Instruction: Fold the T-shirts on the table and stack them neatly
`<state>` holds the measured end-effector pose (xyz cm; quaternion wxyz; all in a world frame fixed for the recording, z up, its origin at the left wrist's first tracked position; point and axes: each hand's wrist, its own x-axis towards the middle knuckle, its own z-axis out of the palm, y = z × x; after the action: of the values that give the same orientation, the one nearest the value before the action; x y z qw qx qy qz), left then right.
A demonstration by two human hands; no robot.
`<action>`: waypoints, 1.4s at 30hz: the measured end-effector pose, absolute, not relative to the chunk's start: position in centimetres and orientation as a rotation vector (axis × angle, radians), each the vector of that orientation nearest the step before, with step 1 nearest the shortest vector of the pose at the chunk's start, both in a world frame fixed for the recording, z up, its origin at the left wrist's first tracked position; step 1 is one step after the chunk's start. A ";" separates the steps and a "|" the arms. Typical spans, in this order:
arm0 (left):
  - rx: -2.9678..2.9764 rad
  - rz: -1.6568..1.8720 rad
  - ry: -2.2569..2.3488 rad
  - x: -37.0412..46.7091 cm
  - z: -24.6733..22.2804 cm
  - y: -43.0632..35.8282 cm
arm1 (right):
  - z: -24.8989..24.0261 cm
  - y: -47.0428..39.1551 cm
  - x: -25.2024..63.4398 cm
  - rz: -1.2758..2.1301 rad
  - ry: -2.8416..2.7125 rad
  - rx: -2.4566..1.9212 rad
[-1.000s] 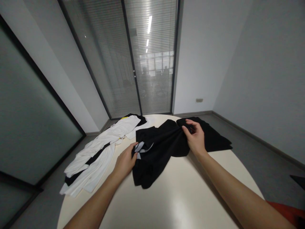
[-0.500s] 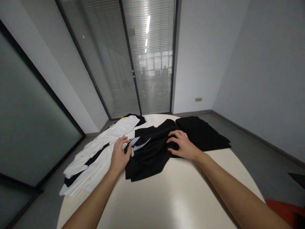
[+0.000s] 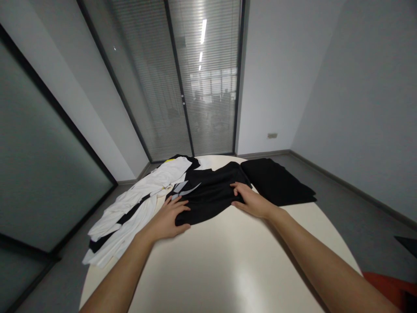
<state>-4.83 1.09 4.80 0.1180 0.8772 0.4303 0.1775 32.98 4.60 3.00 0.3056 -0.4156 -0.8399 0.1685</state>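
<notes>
A black garment [image 3: 211, 187] with a pale grey print [image 3: 185, 189] near its left end lies across the middle of the table. My left hand [image 3: 169, 217] rests on its lower left part, fingers spread. At the garment's right end is my right hand [image 3: 249, 200], its fingers and thumb apart at the cloth's edge; no cloth is visibly pinched. Just right of the garment lies a stack of folded black cloth [image 3: 276, 182].
White and black clothes [image 3: 140, 204] are heaped along the left side of the round cream table [image 3: 221, 269]. Beyond the table stand a glass partition with blinds [image 3: 208, 113] and grey walls. Something red [image 3: 387, 284] shows at the lower right.
My left hand has moved down and turned flatter over the garment. The garment's lower front part is now drawn up, and its print sits slightly further left. My right hand has shifted slightly.
</notes>
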 end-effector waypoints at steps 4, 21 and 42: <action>2.573 0.551 1.369 -5.3 3.9 2.0 | 3.6 4.8 33.3 0.336 -2.263 -1.158; 2.401 0.730 1.731 -5.1 3.6 2.3 | 4.8 3.9 33.6 0.610 -2.230 -1.180; 2.310 0.638 1.978 -5.1 4.0 2.1 | 6.0 4.0 34.1 0.623 -2.316 -1.323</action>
<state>-5.07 2.10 4.05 0.0170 0.7433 0.6364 0.2054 34.14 3.98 5.98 0.2000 -0.4733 -0.8285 0.2227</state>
